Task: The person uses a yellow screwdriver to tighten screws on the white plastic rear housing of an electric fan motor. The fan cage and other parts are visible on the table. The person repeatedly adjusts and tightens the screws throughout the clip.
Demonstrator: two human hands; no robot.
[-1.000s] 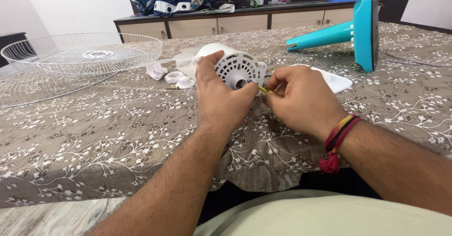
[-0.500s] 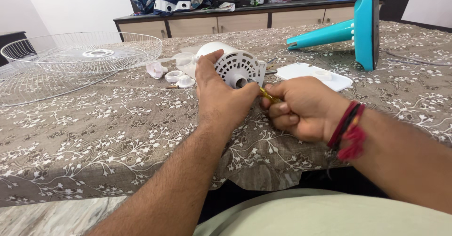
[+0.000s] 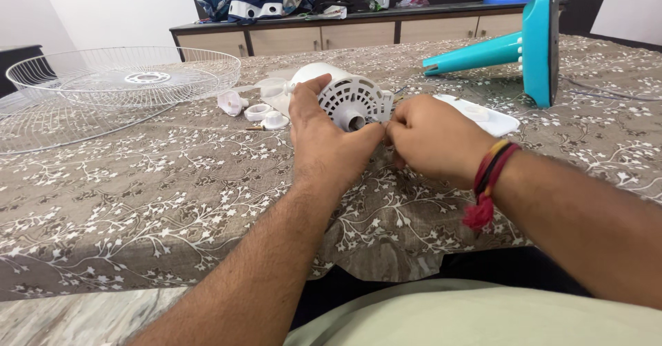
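At the middle of a table (image 3: 138,201) covered in a brown floral cloth, a person works on a white fan motor housing (image 3: 348,97) lying on its side. The left hand (image 3: 327,139) is wrapped around the housing, steadying it. The right hand (image 3: 434,135) is curled closed just beside its vented face; whether it pinches a small tool cannot be told. This looks like work on a fastener; any turning calls for a firm left grip. Far left lies a wire fan guard (image 3: 124,77), small white caps (image 3: 265,115) nearby, a turquoise stand (image 3: 524,42) far right.
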